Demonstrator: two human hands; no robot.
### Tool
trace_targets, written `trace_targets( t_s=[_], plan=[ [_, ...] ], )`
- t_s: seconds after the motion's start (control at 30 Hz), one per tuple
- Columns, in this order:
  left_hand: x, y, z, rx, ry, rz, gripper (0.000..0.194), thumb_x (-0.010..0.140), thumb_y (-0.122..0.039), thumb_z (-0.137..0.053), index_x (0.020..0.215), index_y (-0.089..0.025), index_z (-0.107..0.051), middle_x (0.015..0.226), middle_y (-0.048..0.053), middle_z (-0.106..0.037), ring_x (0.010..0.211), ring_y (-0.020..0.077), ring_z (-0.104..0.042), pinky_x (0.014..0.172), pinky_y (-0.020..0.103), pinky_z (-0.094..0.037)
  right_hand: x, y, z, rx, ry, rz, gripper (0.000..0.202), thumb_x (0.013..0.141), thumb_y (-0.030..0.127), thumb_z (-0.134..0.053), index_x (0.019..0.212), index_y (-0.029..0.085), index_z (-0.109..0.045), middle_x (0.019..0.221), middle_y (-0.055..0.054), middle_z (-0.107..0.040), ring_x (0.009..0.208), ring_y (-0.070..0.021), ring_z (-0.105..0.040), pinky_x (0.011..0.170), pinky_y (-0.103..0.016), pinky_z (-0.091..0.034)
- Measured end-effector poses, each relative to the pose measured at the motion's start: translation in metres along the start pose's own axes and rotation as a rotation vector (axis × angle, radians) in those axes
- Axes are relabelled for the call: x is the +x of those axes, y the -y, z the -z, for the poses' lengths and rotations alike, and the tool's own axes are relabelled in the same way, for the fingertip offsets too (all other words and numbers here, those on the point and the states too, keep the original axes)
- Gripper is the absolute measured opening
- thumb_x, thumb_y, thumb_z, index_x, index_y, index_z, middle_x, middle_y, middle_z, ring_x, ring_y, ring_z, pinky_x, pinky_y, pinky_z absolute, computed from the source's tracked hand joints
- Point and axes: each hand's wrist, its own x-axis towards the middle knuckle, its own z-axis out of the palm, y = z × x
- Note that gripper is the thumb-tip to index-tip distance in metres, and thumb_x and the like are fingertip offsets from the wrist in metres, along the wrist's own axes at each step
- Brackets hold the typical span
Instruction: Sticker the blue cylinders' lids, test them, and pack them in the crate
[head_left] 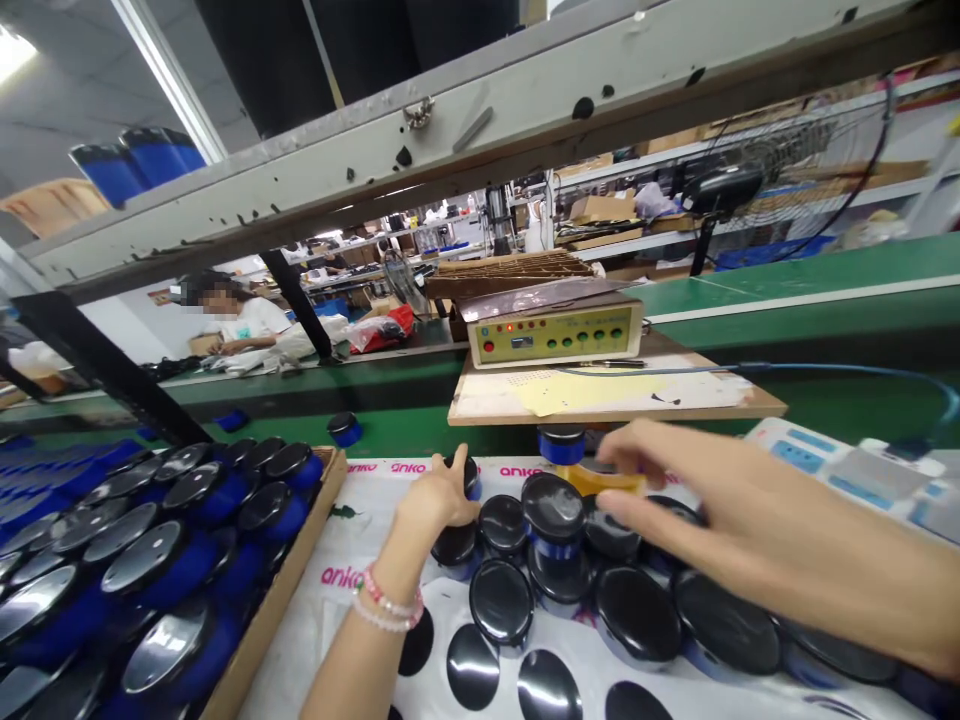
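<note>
My left hand, with beaded bracelets on its wrist, has thumb and fingers around a round blue piece with a glossy black top, partly hidden by the hand. Reaching in from the right, my right hand is open, thumb and fingers apart, nothing visible between them. Beside its fingertips, another blue piece with a black top sits at a yellow holder. Several similar pieces stand below both hands, one stacked on another. Loose flat black discs lie in front.
A carton of blue, black-topped pieces stands left. A control box rests on a wooden board behind the hands. A power strip is at right. A shelf beam crosses overhead. Another person sits far left.
</note>
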Motion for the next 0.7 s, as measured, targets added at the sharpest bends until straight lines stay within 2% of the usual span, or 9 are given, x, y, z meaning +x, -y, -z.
trace_targets(
  t_s=[0.07,0.13,0.17,0.23,0.33,0.43,0.53,0.6,0.7],
  plan=[
    [-0.002,-0.003,0.000,0.011,0.008,0.037,0.063,0.087,-0.039,-0.058,0.141,-0.024,-0.029,0.144,0.013,-0.035,0.119,0.0298,-0.049,0.095,0.052,-0.044,0.008,0.000,-0.019,0.003,0.136,0.051,0.045,0.089,0.049,-0.047,0.127,0.026,-0.050,0.125,-0.009,-0.056,0.107,-0.0280,-0.057,0.087,-0.044,-0.050],
    [-0.004,-0.005,0.005,0.019,0.034,0.055,0.060,0.087,-0.038,-0.057,0.140,-0.024,-0.031,0.139,0.012,-0.040,0.114,0.0282,-0.052,0.090,0.050,-0.048,0.014,0.001,-0.042,0.010,0.257,0.067,0.059,0.087,0.048,-0.049,0.141,0.029,-0.035,0.142,-0.010,-0.040,0.124,-0.0344,-0.044,0.095,-0.053,-0.044],
    [-0.005,-0.005,0.008,0.023,0.049,0.057,0.059,0.088,-0.037,-0.058,0.139,-0.023,-0.031,0.137,0.012,-0.042,0.111,0.0274,-0.054,0.088,0.048,-0.050,0.016,0.002,-0.052,0.024,0.299,0.073,0.063,0.087,0.048,-0.050,0.143,0.031,-0.030,0.147,-0.009,-0.034,0.130,-0.0358,-0.038,0.097,-0.055,-0.042],
    [-0.006,-0.004,0.013,0.032,0.064,0.046,0.059,0.088,-0.036,-0.058,0.139,-0.023,-0.031,0.136,0.012,-0.043,0.110,0.0268,-0.055,0.087,0.048,-0.050,0.018,0.005,-0.067,0.057,0.339,0.105,0.061,0.087,0.045,-0.049,0.143,0.031,-0.030,0.148,-0.008,-0.032,0.132,-0.0349,-0.034,0.099,-0.054,-0.041],
    [-0.009,-0.003,0.012,0.044,0.068,0.025,0.062,0.089,-0.040,-0.055,0.141,-0.024,-0.027,0.141,0.013,-0.038,0.113,0.0280,-0.053,0.091,0.050,-0.048,0.018,0.007,-0.077,0.059,0.303,0.140,0.050,0.090,0.035,-0.046,0.139,0.028,-0.038,0.142,-0.009,-0.039,0.127,-0.0320,-0.042,0.096,-0.052,-0.045],
    [-0.012,-0.002,0.006,0.040,0.081,0.036,0.064,0.090,-0.043,-0.051,0.144,-0.025,-0.021,0.143,0.014,-0.034,0.113,0.0288,-0.054,0.088,0.050,-0.050,0.018,0.004,-0.082,0.037,0.259,0.163,0.049,0.089,0.033,-0.047,0.137,0.029,-0.040,0.140,-0.009,-0.042,0.123,-0.0321,-0.047,0.093,-0.053,-0.047],
    [-0.008,0.003,0.007,0.007,0.118,0.021,0.064,0.089,-0.038,-0.054,0.143,-0.026,-0.022,0.139,0.014,-0.039,0.105,0.0259,-0.058,0.082,0.045,-0.054,0.019,0.000,-0.087,0.026,0.241,0.175,0.049,0.088,0.033,-0.048,0.136,0.029,-0.043,0.139,-0.009,-0.044,0.121,-0.0323,-0.049,0.092,-0.054,-0.048],
    [0.002,0.011,0.016,-0.036,0.163,0.025,0.060,0.088,-0.034,-0.058,0.140,-0.024,-0.029,0.131,0.012,-0.048,0.096,0.0221,-0.061,0.076,0.040,-0.056,0.020,-0.001,-0.089,0.018,0.233,0.181,0.048,0.088,0.035,-0.048,0.135,0.029,-0.045,0.139,-0.009,-0.045,0.121,-0.0327,-0.049,0.091,-0.054,-0.049],
    [0.028,0.029,0.045,-0.101,0.189,0.116,0.047,0.088,-0.032,-0.058,0.130,-0.020,-0.043,0.116,0.008,-0.057,0.087,0.0182,-0.063,0.071,0.036,-0.056,0.021,-0.002,-0.089,0.006,0.235,0.184,0.049,0.089,0.039,-0.046,0.136,0.029,-0.045,0.140,-0.009,-0.045,0.122,-0.0338,-0.049,0.092,-0.054,-0.049]
  ],
)
